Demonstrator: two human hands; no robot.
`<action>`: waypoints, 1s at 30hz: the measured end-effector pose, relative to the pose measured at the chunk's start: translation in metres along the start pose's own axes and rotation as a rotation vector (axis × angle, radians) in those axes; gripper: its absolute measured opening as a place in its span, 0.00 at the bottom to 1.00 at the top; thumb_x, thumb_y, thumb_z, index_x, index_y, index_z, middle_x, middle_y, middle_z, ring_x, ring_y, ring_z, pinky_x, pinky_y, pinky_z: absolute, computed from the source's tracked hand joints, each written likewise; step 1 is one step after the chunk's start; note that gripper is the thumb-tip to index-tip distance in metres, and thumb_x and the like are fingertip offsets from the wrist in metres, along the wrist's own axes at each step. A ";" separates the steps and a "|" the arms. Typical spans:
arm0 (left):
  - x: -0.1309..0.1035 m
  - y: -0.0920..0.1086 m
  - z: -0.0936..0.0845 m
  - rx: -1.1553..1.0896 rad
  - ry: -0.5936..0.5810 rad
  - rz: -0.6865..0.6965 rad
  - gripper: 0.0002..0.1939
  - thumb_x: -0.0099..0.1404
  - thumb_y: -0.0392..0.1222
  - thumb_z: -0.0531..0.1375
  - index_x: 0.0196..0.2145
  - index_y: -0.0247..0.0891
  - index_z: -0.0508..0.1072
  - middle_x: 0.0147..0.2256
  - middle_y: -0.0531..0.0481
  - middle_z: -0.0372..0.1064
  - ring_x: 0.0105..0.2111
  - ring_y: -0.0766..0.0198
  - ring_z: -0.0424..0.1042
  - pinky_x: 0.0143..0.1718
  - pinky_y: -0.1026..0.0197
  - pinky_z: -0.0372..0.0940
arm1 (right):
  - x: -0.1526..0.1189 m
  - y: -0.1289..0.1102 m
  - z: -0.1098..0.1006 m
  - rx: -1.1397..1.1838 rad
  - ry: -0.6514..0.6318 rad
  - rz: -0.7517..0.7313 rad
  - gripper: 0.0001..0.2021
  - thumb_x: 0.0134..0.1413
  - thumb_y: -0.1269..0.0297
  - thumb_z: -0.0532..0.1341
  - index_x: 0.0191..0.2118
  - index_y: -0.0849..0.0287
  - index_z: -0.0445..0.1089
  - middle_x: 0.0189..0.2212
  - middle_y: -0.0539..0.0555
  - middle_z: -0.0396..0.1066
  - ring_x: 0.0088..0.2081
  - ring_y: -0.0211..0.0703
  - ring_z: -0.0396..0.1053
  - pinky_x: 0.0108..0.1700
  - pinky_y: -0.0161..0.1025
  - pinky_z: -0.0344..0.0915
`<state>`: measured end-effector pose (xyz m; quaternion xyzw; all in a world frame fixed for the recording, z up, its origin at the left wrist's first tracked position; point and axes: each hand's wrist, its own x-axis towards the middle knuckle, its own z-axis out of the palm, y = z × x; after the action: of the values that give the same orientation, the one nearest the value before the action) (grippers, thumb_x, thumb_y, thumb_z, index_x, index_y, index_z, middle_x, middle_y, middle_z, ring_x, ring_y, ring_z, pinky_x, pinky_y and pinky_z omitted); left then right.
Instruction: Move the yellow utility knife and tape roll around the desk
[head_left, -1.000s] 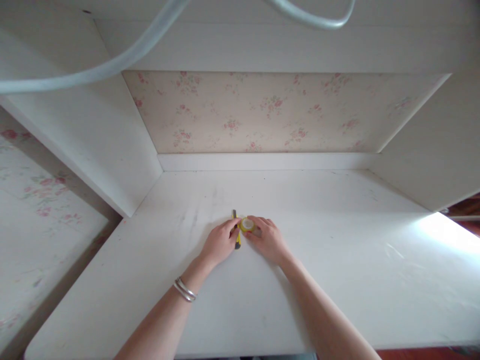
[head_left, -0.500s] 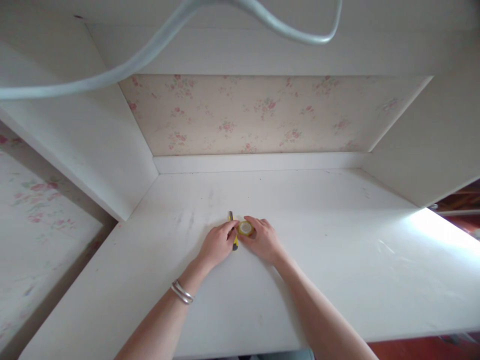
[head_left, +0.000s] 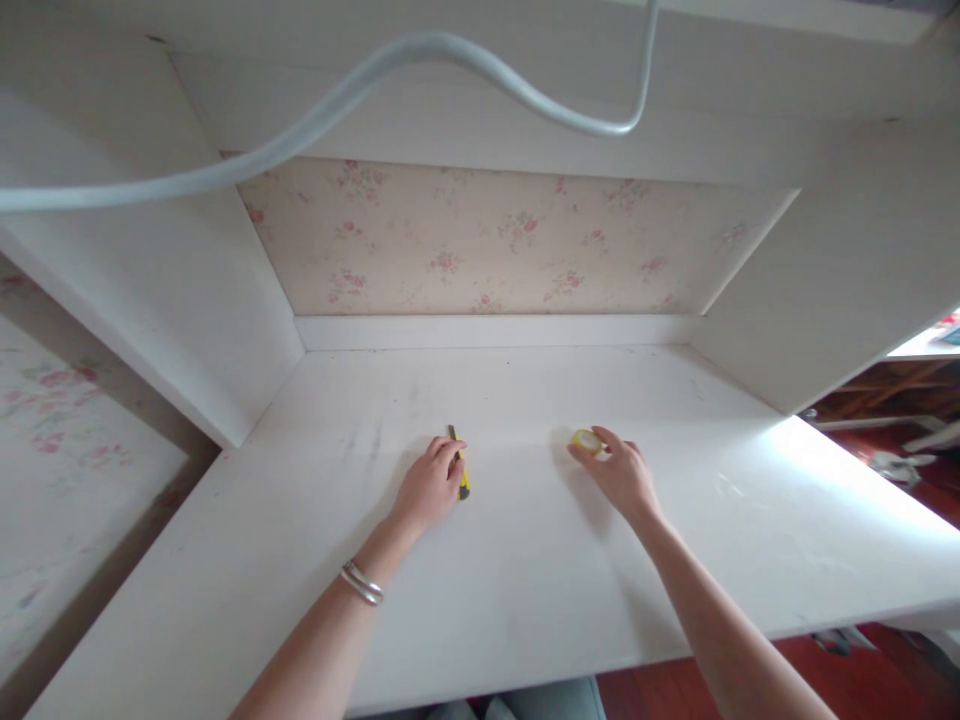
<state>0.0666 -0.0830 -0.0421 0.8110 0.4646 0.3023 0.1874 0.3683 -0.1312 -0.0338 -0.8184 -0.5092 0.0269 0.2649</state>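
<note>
A small yellow tape roll (head_left: 586, 441) is pinched at the fingertips of the right hand (head_left: 621, 474), just past the thumb and forefinger; whether it is lifted clear of the desk (head_left: 525, 590) or rests on it cannot be told. The hand is narrowly closed about the roll, the other fingers loosely curled. A yellow knife (head_left: 459, 470) lies flat on the desk along the far side of the left hand (head_left: 429, 490), whose fingers are laid over and against it, half curled rather than clenched; a firm grasp cannot be confirmed. The two hands are well apart, with bare desk between them.

The step in hand is judged to be the parting of the two items, each taken by its own hand. For the next move a surer hold on the knife would be called for, since only the fingertips seem engaged.

No container is seen within reach of either hand. A bracelet (head_left: 362, 583) is worn on the left wrist.
</note>
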 end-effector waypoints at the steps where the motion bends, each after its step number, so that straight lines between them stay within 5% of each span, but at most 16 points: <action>1: 0.000 0.000 0.000 0.000 0.001 -0.001 0.13 0.65 0.38 0.50 0.46 0.41 0.67 0.45 0.48 0.65 0.38 0.64 0.69 0.41 0.62 0.65 | 0.005 0.014 -0.007 -0.048 0.023 0.036 0.29 0.44 0.44 0.59 0.49 0.56 0.68 0.34 0.57 0.71 0.42 0.50 0.66 0.44 0.43 0.61; 6: 0.000 0.000 -0.003 0.001 0.006 -0.026 0.12 0.65 0.41 0.49 0.45 0.40 0.67 0.43 0.48 0.67 0.38 0.65 0.69 0.40 0.64 0.63 | 0.012 0.060 -0.026 -0.169 0.073 0.118 0.32 0.45 0.41 0.56 0.52 0.59 0.65 0.32 0.58 0.71 0.44 0.54 0.63 0.42 0.43 0.61; 12: -0.004 0.011 -0.008 0.147 -0.094 -0.194 0.16 0.66 0.52 0.48 0.43 0.40 0.66 0.29 0.52 0.70 0.29 0.65 0.70 0.31 0.65 0.59 | 0.002 0.072 -0.020 -0.194 0.015 0.155 0.35 0.45 0.39 0.53 0.55 0.57 0.62 0.39 0.60 0.71 0.46 0.57 0.61 0.42 0.47 0.58; 17: 0.001 0.027 -0.007 0.317 -0.103 -0.232 0.21 0.63 0.54 0.51 0.48 0.38 0.63 0.34 0.45 0.72 0.34 0.58 0.72 0.35 0.61 0.60 | -0.007 0.078 -0.024 0.047 0.062 0.148 0.40 0.35 0.39 0.60 0.54 0.56 0.59 0.43 0.56 0.69 0.39 0.51 0.64 0.39 0.44 0.58; 21: 0.008 0.043 -0.001 0.360 -0.185 -0.279 0.18 0.63 0.45 0.51 0.50 0.39 0.63 0.36 0.43 0.73 0.35 0.57 0.72 0.36 0.60 0.61 | -0.023 0.079 -0.033 0.277 0.173 0.203 0.31 0.42 0.41 0.58 0.50 0.56 0.63 0.44 0.56 0.69 0.37 0.46 0.65 0.36 0.40 0.59; 26: 0.015 0.089 0.029 0.291 -0.244 -0.128 0.18 0.64 0.44 0.50 0.51 0.41 0.61 0.39 0.43 0.73 0.36 0.56 0.73 0.36 0.59 0.63 | -0.031 0.082 -0.037 0.494 0.288 0.340 0.26 0.51 0.43 0.52 0.46 0.59 0.66 0.39 0.57 0.70 0.34 0.44 0.66 0.36 0.40 0.59; 30: 0.026 0.141 0.070 0.242 -0.300 -0.003 0.19 0.64 0.43 0.49 0.52 0.37 0.60 0.38 0.41 0.72 0.37 0.55 0.73 0.37 0.57 0.64 | -0.029 0.084 -0.035 0.505 0.287 0.291 0.24 0.53 0.44 0.50 0.43 0.60 0.67 0.34 0.54 0.70 0.32 0.42 0.65 0.35 0.38 0.58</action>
<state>0.2132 -0.1321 -0.0036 0.8629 0.4655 0.1195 0.1561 0.4335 -0.1989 -0.0490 -0.7865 -0.3215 0.0741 0.5221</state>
